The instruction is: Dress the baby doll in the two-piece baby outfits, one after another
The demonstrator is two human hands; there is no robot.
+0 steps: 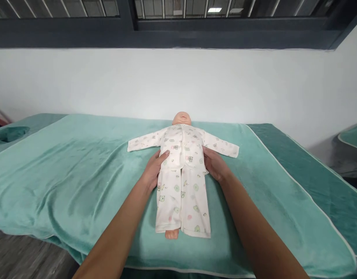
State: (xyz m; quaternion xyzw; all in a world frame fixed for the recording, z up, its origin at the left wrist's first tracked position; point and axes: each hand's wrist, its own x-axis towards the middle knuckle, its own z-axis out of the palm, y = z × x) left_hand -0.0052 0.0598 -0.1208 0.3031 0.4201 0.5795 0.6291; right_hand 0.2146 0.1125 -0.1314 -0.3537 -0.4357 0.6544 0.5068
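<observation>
A baby doll lies face up on a teal towel, head toward the wall. It wears a white printed top and matching trousers; one bare foot pokes out. My left hand lies against the doll's waist on its left side, thumb on the top's hem, fingers stretched flat. On the other side, my right hand rests against the waist, fingers tucked along the body.
The towel covers a long table with a darker green cover along its right side. A white wall runs behind. A folded teal cloth sits far left. Another covered table corner shows at the right.
</observation>
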